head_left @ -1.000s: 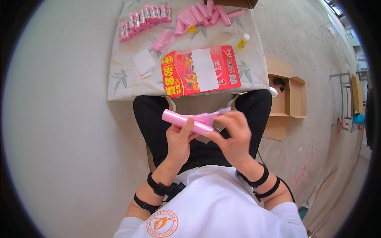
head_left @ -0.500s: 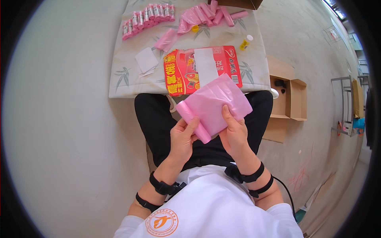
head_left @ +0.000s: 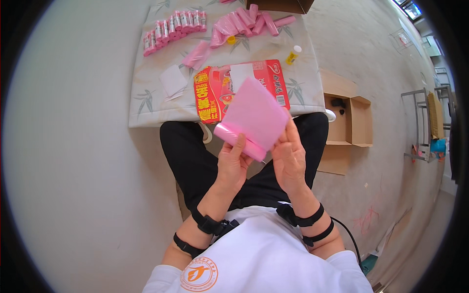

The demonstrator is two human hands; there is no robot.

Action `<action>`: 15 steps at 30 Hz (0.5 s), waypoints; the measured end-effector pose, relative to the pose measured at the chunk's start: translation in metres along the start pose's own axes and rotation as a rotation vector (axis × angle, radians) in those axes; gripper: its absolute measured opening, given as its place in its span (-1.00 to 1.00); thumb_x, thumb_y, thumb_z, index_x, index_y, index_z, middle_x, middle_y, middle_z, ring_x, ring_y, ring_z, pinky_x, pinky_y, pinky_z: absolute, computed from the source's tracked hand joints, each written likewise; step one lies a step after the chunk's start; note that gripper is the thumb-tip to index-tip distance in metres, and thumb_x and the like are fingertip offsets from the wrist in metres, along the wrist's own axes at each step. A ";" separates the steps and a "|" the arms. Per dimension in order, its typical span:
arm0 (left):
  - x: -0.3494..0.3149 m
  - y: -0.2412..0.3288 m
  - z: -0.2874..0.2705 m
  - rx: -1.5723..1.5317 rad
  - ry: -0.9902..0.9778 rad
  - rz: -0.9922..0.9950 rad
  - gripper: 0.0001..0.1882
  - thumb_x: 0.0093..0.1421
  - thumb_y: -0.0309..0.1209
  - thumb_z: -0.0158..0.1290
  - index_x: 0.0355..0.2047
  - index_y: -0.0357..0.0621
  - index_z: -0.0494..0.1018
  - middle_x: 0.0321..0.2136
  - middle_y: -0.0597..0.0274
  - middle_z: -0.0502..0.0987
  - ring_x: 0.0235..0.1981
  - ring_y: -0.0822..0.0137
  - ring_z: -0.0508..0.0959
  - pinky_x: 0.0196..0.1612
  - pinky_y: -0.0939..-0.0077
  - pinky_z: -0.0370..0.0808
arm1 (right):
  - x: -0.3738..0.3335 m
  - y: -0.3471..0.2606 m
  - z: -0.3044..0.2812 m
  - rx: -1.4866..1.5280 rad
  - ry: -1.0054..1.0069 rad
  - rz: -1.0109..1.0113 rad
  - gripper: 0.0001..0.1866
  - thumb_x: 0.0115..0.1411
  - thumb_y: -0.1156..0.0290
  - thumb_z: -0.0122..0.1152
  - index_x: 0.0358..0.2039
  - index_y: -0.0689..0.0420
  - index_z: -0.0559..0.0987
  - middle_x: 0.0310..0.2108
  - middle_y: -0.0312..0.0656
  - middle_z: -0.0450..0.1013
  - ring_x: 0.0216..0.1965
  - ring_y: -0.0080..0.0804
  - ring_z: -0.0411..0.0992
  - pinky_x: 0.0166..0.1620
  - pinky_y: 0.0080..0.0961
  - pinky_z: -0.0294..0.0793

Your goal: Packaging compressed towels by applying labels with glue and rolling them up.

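Over my lap, my left hand (head_left: 233,163) is closed round a roll of pink plastic bags (head_left: 225,134), thumb on top. The roll lies tilted, and its loose sheet (head_left: 256,110) spreads up and to the right, hiding part of the red package behind. At the sheet's right edge my right hand (head_left: 289,163) has its fingers stretched out, touching or nearly touching the plastic. Beyond both hands a flat red and yellow package (head_left: 210,97) rests at the table's near edge, with a white paper slip (head_left: 240,73) on it, partly covered by the sheet.
On the patterned tablecloth (head_left: 146,115) are white paper slips (head_left: 172,80), labelled pink rolls (head_left: 171,27), unlabelled rolls (head_left: 244,22), a loose pink piece (head_left: 196,54), a yellow cap (head_left: 231,40) and a yellow glue bottle (head_left: 293,55). An open cardboard box (head_left: 359,122) sits at right.
My right hand has let its thumb off the sheet and straightened its fingers by the edge. The sheet has swung up and left. My view has shifted slightly.
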State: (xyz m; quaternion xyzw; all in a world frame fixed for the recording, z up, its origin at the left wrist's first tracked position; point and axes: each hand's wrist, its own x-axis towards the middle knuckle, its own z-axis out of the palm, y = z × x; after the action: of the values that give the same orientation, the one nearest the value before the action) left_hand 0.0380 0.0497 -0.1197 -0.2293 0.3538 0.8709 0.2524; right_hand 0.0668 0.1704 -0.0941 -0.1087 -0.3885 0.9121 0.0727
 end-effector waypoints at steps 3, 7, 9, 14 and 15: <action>0.005 0.000 0.002 -0.056 -0.014 0.038 -0.57 0.25 -0.28 0.05 0.07 -0.08 0.23 -0.06 0.27 0.44 -0.04 0.36 0.49 0.02 0.38 0.49 | -0.007 0.006 -0.020 -0.323 0.052 0.179 0.11 -0.12 0.37 0.48 0.32 0.22 -0.07 0.27 -0.09 0.05 0.27 -0.29 0.09 0.27 -0.30 0.07; 0.007 -0.009 0.003 0.002 0.081 0.082 -0.59 0.20 -0.31 0.12 0.02 -0.05 0.29 -0.12 0.31 0.44 -0.10 0.41 0.48 0.01 0.40 0.43 | -0.016 0.021 -0.020 -0.340 0.155 0.242 -0.49 0.00 0.40 0.42 -0.05 0.27 0.45 -0.20 -0.26 0.42 -0.21 -0.57 0.40 -0.18 -0.63 0.41; 0.005 -0.009 0.006 0.048 0.114 0.088 -0.61 0.18 -0.33 0.14 -0.01 -0.05 0.32 -0.15 0.32 0.45 -0.13 0.42 0.47 0.01 0.41 0.39 | -0.008 0.019 -0.019 -0.350 0.237 0.239 -0.74 0.08 0.38 0.35 -0.28 0.26 0.57 -0.52 -0.36 0.45 -0.54 -0.68 0.35 -0.47 -0.71 0.32; -0.011 0.008 0.000 0.318 -0.060 0.278 -0.71 0.13 -0.44 0.20 -0.15 -0.18 0.41 -0.25 0.30 0.50 -0.22 0.47 0.50 -0.09 0.51 0.43 | -0.007 0.010 -0.021 0.070 0.293 0.586 -0.74 0.13 0.30 0.30 -0.37 0.26 0.56 -0.57 -0.32 0.40 -0.64 -0.64 0.28 -0.56 -0.67 0.24; -0.011 0.008 0.001 0.319 -0.058 0.279 -0.71 0.13 -0.44 0.20 -0.15 -0.18 0.41 -0.25 0.30 0.50 -0.22 0.47 0.50 -0.09 0.51 0.43 | -0.007 0.008 -0.019 -0.012 0.260 0.628 -0.75 0.09 0.31 0.33 -0.35 0.23 0.54 -0.53 -0.29 0.39 -0.59 -0.60 0.31 -0.54 -0.64 0.26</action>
State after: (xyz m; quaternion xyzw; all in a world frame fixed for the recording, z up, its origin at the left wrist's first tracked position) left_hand 0.0417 0.0428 -0.1084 -0.1102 0.5083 0.8365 0.1724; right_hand 0.0781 0.1768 -0.1121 -0.3390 -0.3289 0.8662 -0.1633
